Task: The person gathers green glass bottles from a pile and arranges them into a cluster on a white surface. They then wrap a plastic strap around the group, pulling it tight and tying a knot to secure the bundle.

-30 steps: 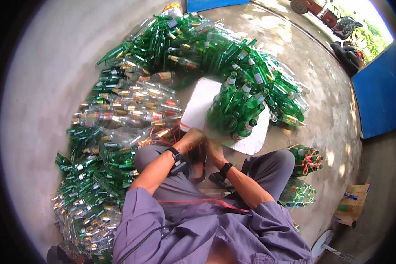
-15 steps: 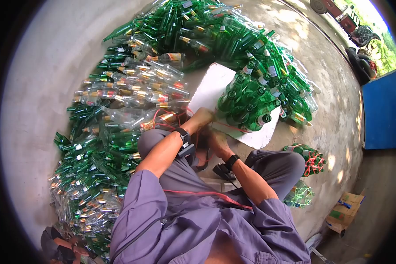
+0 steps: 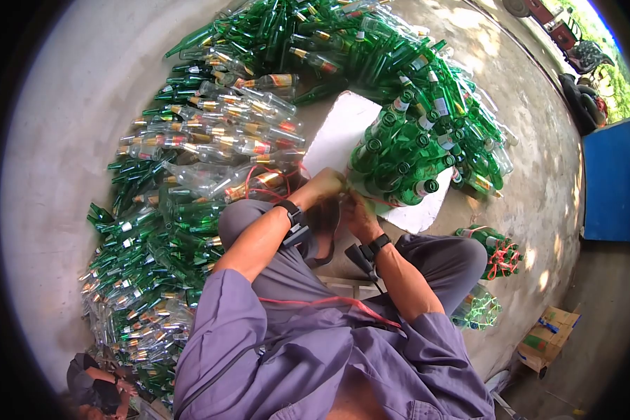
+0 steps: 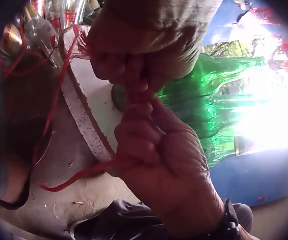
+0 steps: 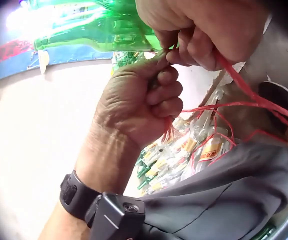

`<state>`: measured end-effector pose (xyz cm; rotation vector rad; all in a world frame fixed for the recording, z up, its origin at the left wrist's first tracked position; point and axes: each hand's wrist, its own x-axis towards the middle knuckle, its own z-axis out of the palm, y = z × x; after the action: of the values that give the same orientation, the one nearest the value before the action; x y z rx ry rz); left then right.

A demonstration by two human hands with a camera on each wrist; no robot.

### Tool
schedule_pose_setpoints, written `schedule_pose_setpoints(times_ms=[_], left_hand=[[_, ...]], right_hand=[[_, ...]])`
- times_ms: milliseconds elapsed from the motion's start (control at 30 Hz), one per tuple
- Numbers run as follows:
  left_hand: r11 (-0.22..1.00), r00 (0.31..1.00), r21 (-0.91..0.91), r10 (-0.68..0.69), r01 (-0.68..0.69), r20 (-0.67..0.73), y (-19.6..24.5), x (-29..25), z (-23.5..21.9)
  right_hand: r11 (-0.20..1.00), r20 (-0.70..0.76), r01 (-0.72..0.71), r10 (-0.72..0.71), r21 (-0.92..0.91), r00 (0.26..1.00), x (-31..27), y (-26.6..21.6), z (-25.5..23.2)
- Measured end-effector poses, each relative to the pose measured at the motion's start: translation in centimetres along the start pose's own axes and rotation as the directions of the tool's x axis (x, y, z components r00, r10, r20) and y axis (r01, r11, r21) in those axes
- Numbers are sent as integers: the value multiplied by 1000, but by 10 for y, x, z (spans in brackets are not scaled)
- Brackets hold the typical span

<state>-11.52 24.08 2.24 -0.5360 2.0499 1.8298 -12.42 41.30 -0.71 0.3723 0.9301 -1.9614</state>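
Observation:
Upright green bottles [image 3: 399, 157] stand grouped on a white board [image 3: 337, 129], with red string low around their near side. Both hands meet at the group's near edge. My left hand [image 3: 323, 185], uppermost in the left wrist view [image 4: 149, 42], pinches red string, and a frayed end [image 4: 84, 45] sticks out of its curled fingers. My right hand [image 3: 362, 218] has curled fingers around another length of the string [image 4: 79, 176], thumb and fingertips against those of the left hand. The fingertips hide the point where the strands meet.
Many loose green and clear bottles [image 3: 238, 143] lie piled at the left and beyond the board. Tied bundles [image 3: 493, 253] lie at the right, near a cardboard box [image 3: 547, 337]. Loose red string [image 3: 266, 183] trails at the left. Another person [image 3: 94, 385] is at the lower left.
Both hands have moved up and to the right in the head view, closer to the bottles. The right hand has risen beside the left. The head view has also shifted.

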Motion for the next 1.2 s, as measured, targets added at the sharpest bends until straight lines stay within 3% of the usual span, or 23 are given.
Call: schedule_pose_setpoints(times_ms=[67,167,233,267,333,467,533,567,633,733,867,933,1067,1133,1200], left_hand=[[1000,999,-13,-21,22,30,10,-10,-3],[998,994,42,51,-55,99,21,-17,-10],[881,984,443,114,-164,138,24,-20,-16],[881,984,446,111,-161,136,21,-19,-18],[699,966,676,250,-232,73,14,-15,-19],[612,930,736,361,-289,65,10,-11,-16],[415,828,877,560,-242,-37,15,-16,-11],[414,830,877,557,-242,-34,20,-19,-10],[331,737,929,668,-166,-106,29,-24,-10],[353,697,923,700,-150,-154,32,-23,-13],[372,706,916,689,-148,-166,21,-12,-16],[560,769,825,560,-76,-309,20,-9,-10],[574,825,818,477,-31,-303,23,-3,-12],[705,838,707,414,-48,-355,17,5,-11],[760,832,644,412,-87,-373,8,9,-7]], right_hand=[[1000,-36,8,-8,-5,999,-8,0,9],[998,-112,26,-32,-54,993,-12,0,14],[995,-151,27,-41,-95,988,-14,1,16],[994,-151,23,-39,-104,988,-14,-1,18],[993,-149,20,-37,-113,988,-17,-3,23],[998,-172,46,-53,-48,984,-14,0,26],[999,-171,31,-32,-7,985,-8,3,25],[999,-179,32,-25,33,984,-5,5,26],[997,-187,32,-18,76,982,0,7,31],[990,-202,36,-8,136,979,7,8,39],[988,-232,46,-10,151,973,14,4,51],[987,-238,41,-4,152,971,18,5,51],[984,-248,29,16,177,969,25,6,50],[985,-261,21,24,169,965,27,7,49],[987,-211,21,14,159,977,28,9,44]])
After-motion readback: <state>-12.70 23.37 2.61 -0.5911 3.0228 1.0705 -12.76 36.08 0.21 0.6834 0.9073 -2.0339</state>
